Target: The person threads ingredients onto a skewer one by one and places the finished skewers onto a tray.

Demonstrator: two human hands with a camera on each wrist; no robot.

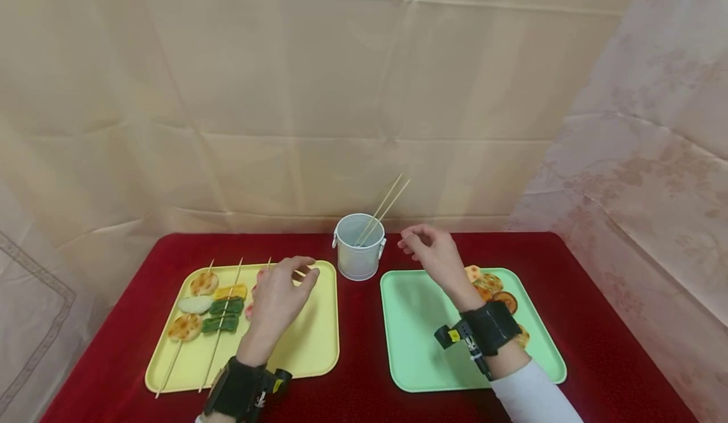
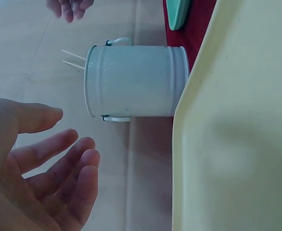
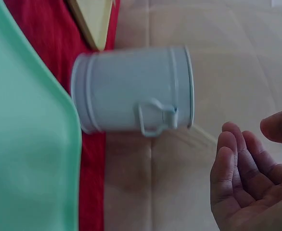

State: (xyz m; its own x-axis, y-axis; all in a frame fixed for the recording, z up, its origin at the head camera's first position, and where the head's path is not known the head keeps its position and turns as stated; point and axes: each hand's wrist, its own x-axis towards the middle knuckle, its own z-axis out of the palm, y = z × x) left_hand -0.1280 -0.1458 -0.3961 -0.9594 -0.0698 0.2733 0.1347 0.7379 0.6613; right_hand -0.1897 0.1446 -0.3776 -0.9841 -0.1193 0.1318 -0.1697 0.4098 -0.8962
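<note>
Left hand (image 1: 282,293) over yellow tray (image 1: 313,341), right hand (image 1: 435,255) near bucket (image 1: 357,265); each grip empty, fingers loosely bent. Bucket between yellow tray and green tray (image 1: 415,360), probably for either hand's reach; wall props two leaning sticks (image 1: 393,203).

Left hand (image 2: 44,185) near a pale bucket (image 2: 131,79), fingers loosely bent, thumb apart.
Two thin sticks (image 2: 73,65) poke past the bucket's rim. Broad pale-yellow tray (image 2: 247,86) close by; green tray (image 2: 179,13), corner only, over red counter (image 2: 199,26). Right hand (image 2: 70,7) beyond the bucket; pale drape (image 2: 148,187) behind.
</note>
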